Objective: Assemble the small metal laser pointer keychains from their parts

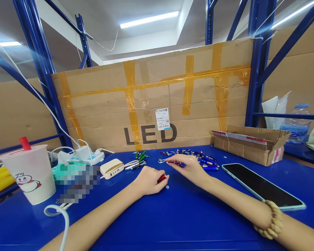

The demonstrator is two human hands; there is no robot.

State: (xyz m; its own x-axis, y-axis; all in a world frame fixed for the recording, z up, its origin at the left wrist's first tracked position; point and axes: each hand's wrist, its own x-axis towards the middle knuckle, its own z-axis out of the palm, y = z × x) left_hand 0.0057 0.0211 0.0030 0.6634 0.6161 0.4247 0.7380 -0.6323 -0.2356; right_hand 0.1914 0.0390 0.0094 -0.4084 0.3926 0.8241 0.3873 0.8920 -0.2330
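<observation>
Wooden beads of a bracelet (pixel 270 218) circle the right wrist at the bottom edge, and both bare forearms reach forward across the blue table (pixel 157 223).

The left hand (pixel 148 179) is curled shut around a small red cylinder (pixel 161 178), with only its tip showing between thumb and forefinger, just above the table top. The right hand (pixel 191 169) is narrowed to a pinch on a silver-clasped piece (pixel 163 160), held just beyond and above the red cylinder. The 2 pieces are near each other but apart.

Right behind the right hand lies a heap of small keyring pieces (pixel 199 156), mostly blue with some red. A smaller cluster of green ones (pixel 141 155) sits to the left, beside 2 pens (pixel 134 164) and a power bank (pixel 111 168).

By my reading, the step in hand is bringing the 2 held pieces together at the fingertips. That calls for fine alignment, since both parts are tiny and the clasp is hard to make out.

A phone (pixel 261 186) lies face up on the right, with an open cardboard box (pixel 251 143) behind it. A lidded cup (pixel 31 174) and a power strip (pixel 86 157) stand on the left.
</observation>
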